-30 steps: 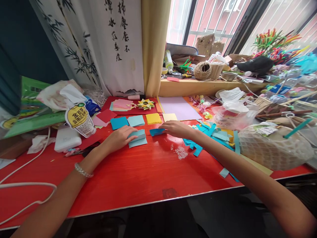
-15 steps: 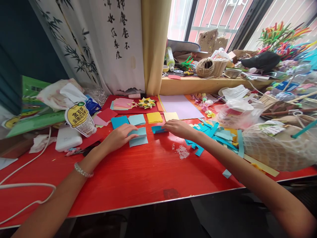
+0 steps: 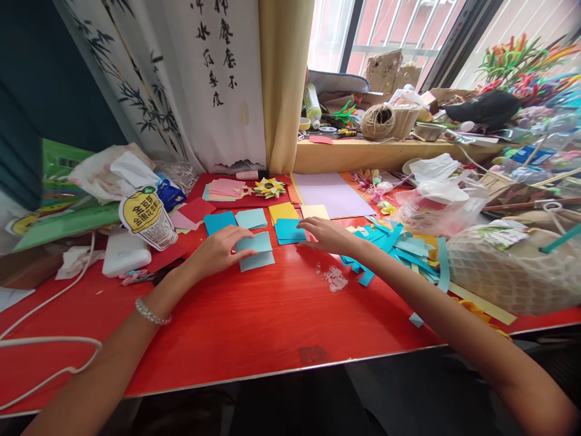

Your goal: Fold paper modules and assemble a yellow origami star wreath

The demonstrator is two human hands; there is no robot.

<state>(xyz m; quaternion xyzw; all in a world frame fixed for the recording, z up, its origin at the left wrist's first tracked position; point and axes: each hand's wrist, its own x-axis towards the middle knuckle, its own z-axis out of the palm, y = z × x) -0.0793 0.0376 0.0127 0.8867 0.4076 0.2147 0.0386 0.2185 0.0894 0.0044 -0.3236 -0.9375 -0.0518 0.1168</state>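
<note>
From the head view, mid-frame, the left hand (image 3: 220, 248) curls part-open at pale blue paper (image 3: 257, 260), the right (image 3: 330, 235) at blue paper (image 3: 287, 231); I can't tell whether either's fingers grip. Yellow squares (image 3: 283, 212) look neatly stacked; the pale blue sheets overlap unevenly.

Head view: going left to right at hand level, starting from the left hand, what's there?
Left hand, pale blue paper, bright blue paper squares, right hand, cut blue paper strips, net-wrapped bundle with a teal straw.
</note>
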